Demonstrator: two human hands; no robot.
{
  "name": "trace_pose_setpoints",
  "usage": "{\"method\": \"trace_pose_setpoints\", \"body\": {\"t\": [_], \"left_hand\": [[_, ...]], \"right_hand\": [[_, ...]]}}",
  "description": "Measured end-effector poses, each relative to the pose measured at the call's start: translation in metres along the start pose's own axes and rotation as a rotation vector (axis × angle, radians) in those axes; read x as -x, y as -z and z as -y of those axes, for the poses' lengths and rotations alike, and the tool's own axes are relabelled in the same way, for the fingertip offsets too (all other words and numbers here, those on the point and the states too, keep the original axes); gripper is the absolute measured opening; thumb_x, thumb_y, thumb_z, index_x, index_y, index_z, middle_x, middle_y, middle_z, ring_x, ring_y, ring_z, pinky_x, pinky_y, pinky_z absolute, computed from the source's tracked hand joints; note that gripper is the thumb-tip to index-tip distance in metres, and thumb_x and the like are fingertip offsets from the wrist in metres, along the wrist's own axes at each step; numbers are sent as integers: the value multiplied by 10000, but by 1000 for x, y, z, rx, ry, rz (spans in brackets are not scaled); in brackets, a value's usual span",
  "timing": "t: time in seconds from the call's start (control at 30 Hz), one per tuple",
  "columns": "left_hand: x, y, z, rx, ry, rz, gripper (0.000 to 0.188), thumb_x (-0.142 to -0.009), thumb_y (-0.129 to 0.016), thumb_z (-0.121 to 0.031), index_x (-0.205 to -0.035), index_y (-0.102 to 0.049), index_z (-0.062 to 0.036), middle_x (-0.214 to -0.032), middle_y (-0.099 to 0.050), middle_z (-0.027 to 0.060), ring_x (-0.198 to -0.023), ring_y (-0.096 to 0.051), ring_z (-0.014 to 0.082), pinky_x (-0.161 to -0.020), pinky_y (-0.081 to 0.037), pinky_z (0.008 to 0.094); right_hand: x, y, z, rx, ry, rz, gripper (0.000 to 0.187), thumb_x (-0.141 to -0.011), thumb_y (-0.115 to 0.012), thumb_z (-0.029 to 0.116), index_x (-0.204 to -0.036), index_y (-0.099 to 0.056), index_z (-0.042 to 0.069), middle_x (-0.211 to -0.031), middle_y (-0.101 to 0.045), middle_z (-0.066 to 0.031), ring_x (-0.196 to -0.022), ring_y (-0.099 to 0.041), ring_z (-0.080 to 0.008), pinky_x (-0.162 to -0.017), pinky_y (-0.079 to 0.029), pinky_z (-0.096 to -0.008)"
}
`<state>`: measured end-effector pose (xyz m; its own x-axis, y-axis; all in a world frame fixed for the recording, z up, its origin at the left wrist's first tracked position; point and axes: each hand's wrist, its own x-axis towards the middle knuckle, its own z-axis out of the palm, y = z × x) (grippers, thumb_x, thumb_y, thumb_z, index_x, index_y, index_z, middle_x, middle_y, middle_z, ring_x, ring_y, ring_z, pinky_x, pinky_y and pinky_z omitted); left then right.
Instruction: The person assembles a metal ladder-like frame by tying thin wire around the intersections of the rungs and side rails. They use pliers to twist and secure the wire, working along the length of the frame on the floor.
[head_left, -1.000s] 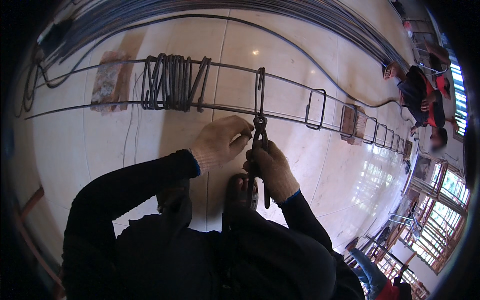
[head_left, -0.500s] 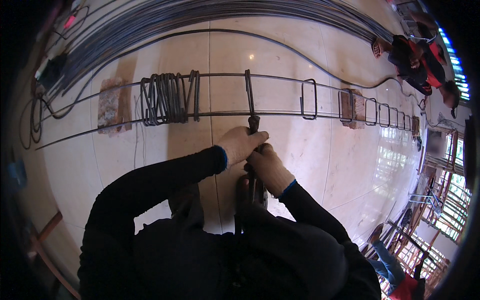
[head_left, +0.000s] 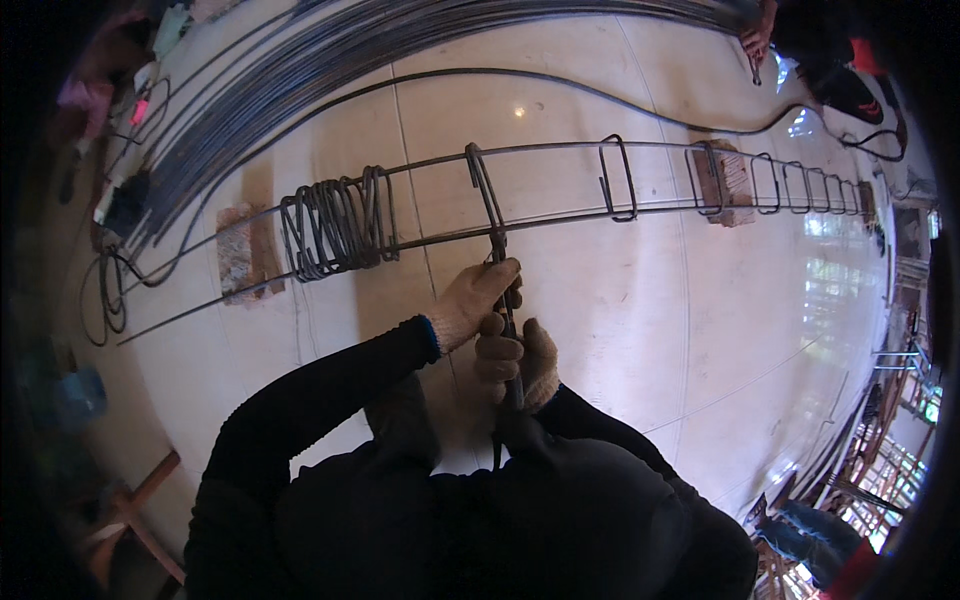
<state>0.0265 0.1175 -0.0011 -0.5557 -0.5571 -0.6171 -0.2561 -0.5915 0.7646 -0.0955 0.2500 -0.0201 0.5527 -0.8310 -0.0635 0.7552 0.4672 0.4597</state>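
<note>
In front of me lie two long parallel steel bars with rectangular stirrups round them. One stirrup [head_left: 487,190] leans slightly at the middle, and the jaws of dark long-handled pincers [head_left: 513,385] meet the nearer bar [head_left: 560,222] at its lower corner. My left hand [head_left: 468,305], in a pale glove, is closed round the upper part of the pincers, close to the jaws. Lower down, my gloved right hand [head_left: 535,365] has its fingers wrapped round the handles. Any tie wire at the jaws is too small to make out.
A bunch of stirrups [head_left: 340,222] hangs on the bars to the left; several spaced ones run right. Bricks [head_left: 250,255] prop the bars above the tiled floor. Beyond lies a pile of long rods [head_left: 330,75]. Another person's hand [head_left: 757,40] shows at far right.
My right hand has slid down the handles, away from my left hand, and its grip has turned. The middle stirrup now slants. The whole view has tilted a little.
</note>
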Motion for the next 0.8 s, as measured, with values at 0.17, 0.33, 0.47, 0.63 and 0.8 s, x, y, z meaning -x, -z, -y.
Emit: {"method": "trace_pose_setpoints", "body": {"t": [0.17,0.33,0.47,0.63,0.8], "left_hand": [[19,11,-19,-445,45,-160,622,-1110,-563,-583,-1178,-721,15,-1065,-770,173,-1033,-744,331,-970,-553,436],[17,44,-55,-998,-461,-581,648,-1040,-730,-550,-1399,-678,-13,-1369,-714,218,-1277,-666,445,-1112,-504,507],[-59,77,-73,-1462,-640,-576,739,-1007,-766,-539,-1514,-591,-30,-1523,-617,228,-1449,-545,419,-1225,-402,553],[-88,77,-57,-1404,-739,-535,736,-982,-778,-505,-1526,-573,-53,-1485,-629,194,-1398,-576,383,-1190,-420,555],[-91,76,-72,-1481,-715,-453,670,-956,-777,-522,-1441,-625,-86,-1347,-671,110,-1260,-651,304,-1078,-484,505]], "right_hand": [[-1,-15,12,-67,-127,-7,328,-1191,-479,513,-1071,-603,234,-782,-434,119,-610,-407,-60,-563,-389,-298],[5,-31,17,67,-127,-219,339,-1194,-475,517,-1028,-581,241,-766,-393,120,-601,-367,-63,-537,-353,-284],[2,-39,16,134,-120,-257,332,-1183,-516,502,-1000,-575,232,-770,-413,108,-603,-387,-77,-541,-361,-302],[-1,-70,17,491,-118,-440,325,-1173,-543,404,-936,-566,182,-783,-465,70,-623,-428,-99,-575,-387,-304],[-10,-105,16,611,-155,-785,267,-1127,-636,310,-923,-565,153,-785,-481,55,-649,-453,-108,-610,-412,-314]]}}
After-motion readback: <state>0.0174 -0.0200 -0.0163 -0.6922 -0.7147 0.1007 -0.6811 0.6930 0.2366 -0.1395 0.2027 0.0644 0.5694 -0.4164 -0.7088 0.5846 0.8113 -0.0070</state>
